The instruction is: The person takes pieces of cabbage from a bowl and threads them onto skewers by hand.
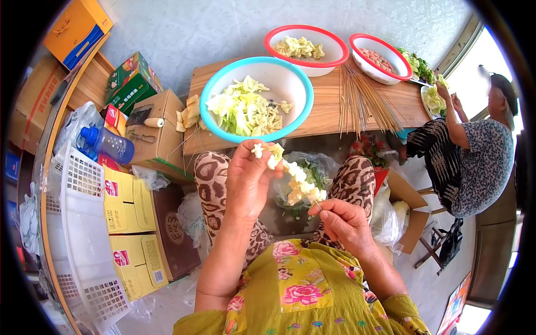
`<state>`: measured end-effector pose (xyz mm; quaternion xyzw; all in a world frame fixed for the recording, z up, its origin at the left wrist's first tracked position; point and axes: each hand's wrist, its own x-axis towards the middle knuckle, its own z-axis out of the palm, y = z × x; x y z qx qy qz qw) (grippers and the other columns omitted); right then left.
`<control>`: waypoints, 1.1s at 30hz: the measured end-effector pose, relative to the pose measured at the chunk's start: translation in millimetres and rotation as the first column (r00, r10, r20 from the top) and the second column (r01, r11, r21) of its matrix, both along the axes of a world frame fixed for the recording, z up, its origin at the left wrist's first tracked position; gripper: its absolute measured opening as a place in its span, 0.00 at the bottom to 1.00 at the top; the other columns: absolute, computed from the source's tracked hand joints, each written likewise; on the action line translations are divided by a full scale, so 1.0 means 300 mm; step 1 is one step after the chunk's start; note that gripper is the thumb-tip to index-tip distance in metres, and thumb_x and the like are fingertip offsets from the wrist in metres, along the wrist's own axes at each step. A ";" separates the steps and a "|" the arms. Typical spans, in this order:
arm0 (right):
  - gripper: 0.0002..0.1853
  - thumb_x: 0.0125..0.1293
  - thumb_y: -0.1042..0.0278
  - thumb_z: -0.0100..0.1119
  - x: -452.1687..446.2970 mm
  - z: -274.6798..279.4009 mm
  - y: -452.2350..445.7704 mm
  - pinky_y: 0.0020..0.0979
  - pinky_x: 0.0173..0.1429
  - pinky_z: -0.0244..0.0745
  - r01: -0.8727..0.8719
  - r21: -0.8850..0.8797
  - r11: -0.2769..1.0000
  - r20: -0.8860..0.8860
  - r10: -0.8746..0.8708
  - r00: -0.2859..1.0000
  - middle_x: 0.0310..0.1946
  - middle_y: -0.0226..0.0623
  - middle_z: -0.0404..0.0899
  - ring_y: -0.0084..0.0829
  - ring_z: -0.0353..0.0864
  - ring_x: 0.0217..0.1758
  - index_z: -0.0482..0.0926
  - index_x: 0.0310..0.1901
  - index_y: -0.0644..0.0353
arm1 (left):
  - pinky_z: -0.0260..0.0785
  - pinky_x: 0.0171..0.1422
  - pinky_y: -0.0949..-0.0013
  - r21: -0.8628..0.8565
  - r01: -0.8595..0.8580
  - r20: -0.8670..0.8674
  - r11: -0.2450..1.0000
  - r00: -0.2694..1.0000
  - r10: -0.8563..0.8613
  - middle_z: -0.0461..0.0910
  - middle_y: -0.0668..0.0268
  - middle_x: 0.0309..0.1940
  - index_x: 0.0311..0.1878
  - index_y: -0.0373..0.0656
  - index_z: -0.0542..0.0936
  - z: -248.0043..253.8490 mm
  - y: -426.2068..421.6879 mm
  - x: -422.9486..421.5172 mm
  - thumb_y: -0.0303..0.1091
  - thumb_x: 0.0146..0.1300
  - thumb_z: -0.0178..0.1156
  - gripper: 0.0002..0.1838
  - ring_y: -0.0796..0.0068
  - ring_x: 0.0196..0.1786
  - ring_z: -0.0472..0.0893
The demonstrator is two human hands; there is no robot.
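The left hand (249, 174) pinched a pale piece (274, 152), the right hand (341, 222) the skewer (318, 205). Several pieces were already threaded; the bowl (293, 84) held many loose ones.

Bright daylight falls on the left grip (252, 174) and right grip (343, 224), both in good focus. The strongest light lies far beyond the right grip, where an opening (505, 36) burns out to white. The worktop (325, 106) ahead of both grips is evenly lit, with shadow underneath. Clear plastic (384, 218) just past the right grip catches glare. Far out from the left grip, a wooden edge (57, 120) bows with wide-angle distortion; black rounds off the corners.
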<state>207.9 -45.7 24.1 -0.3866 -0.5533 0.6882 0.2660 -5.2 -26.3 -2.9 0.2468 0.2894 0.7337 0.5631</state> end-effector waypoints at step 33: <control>0.10 0.71 0.70 0.48 -0.019 0.003 -0.005 0.17 0.21 0.52 -0.002 0.006 1.000 -0.042 0.002 0.999 0.15 0.20 0.64 0.11 0.58 0.17 0.77 0.46 0.66 | 0.73 0.35 0.76 0.022 -0.008 -0.030 1.000 1.000 0.008 0.78 0.59 0.39 0.45 0.45 0.74 0.025 -0.020 -0.001 0.29 0.65 0.58 0.07 0.77 0.33 0.78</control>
